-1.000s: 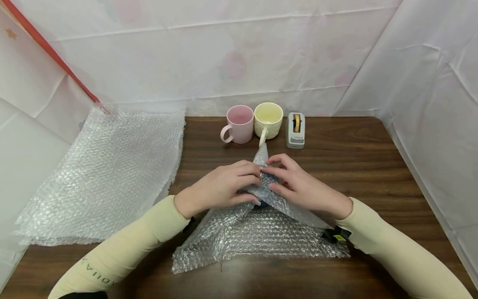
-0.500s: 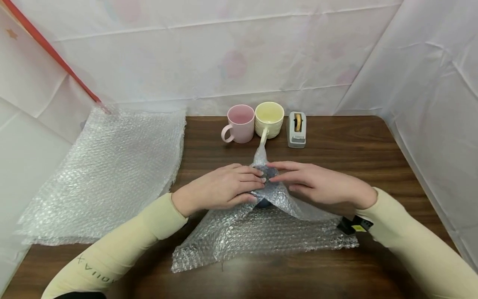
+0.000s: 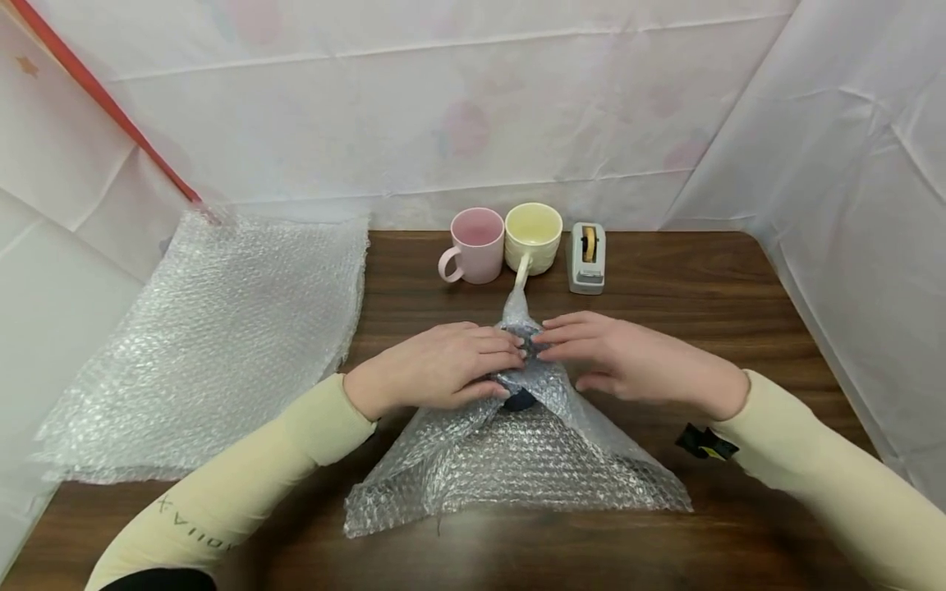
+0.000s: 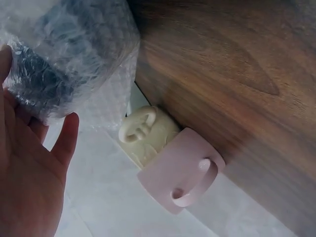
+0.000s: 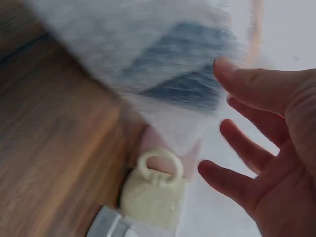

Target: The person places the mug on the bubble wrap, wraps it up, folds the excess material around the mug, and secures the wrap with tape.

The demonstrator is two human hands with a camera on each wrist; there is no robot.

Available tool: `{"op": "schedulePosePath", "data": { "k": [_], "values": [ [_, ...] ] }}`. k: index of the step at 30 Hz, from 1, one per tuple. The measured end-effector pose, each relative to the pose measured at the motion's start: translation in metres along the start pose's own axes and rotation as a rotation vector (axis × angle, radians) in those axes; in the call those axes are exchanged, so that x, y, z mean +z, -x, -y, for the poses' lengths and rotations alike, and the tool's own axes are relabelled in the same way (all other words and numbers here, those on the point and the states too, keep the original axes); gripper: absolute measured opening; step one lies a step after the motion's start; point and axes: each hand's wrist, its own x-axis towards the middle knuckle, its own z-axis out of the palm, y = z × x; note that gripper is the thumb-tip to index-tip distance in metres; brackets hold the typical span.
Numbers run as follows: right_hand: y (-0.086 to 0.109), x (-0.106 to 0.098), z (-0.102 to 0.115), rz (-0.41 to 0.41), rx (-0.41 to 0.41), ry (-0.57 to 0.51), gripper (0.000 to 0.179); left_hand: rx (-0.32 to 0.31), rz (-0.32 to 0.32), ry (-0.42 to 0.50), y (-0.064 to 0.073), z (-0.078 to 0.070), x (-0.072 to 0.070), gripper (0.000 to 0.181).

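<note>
A sheet of bubble wrap (image 3: 532, 472) is folded around a dark blue object (image 3: 521, 400), which shows through a gap at the front; most of it is covered, so its kind is hidden. My left hand (image 3: 447, 365) rests on the top of the bundle with its fingers nearly straight. On the other side, the outstretched fingers of my right hand (image 3: 636, 361) are at the wrap's right side; the right wrist view shows the fingers spread and the thumb (image 5: 237, 74) at the wrap. A twisted tip of wrap points back towards the cream mug (image 3: 533, 238).
Left of the cream mug stands a pink mug (image 3: 476, 245), and a grey tape dispenser (image 3: 587, 258) is on its right. More bubble wrap (image 3: 236, 345) lies flat at the table's left. White cloth (image 3: 591, 123) hangs behind the wooden table (image 3: 724, 312).
My right hand has drawn back to the right from the bundle's top. The wrap's right corner shifted outward and has come back down. My left hand has settled flatter on the bundle.
</note>
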Motion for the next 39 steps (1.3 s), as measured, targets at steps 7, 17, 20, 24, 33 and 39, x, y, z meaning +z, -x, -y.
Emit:
{"op": "schedulePosePath", "data": {
  "k": [7,17,20,24,33,39],
  "values": [
    [-0.004,0.022,-0.004,-0.033,-0.011,0.081,0.049,-0.044,-0.037,0.069,0.000,0.004,0.003,0.041],
    [-0.008,0.043,0.001,-0.091,-0.014,0.173,0.039,-0.060,-0.201,0.122,0.018,-0.001,-0.017,0.045],
    [-0.008,0.046,0.000,-0.097,0.002,0.126,0.038,-0.046,-0.212,0.030,0.035,0.001,-0.028,0.032],
    [-0.008,0.048,-0.001,-0.089,0.024,0.070,0.036,-0.044,-0.142,-0.186,0.064,-0.003,-0.033,0.027],
    [-0.006,0.050,-0.001,-0.081,0.041,0.040,0.037,0.002,0.069,-0.429,0.102,-0.030,-0.015,0.035],
    [-0.005,0.051,-0.001,-0.050,0.051,0.037,0.044,0.051,0.005,-0.328,0.099,-0.036,-0.012,0.027]
  ]
}}
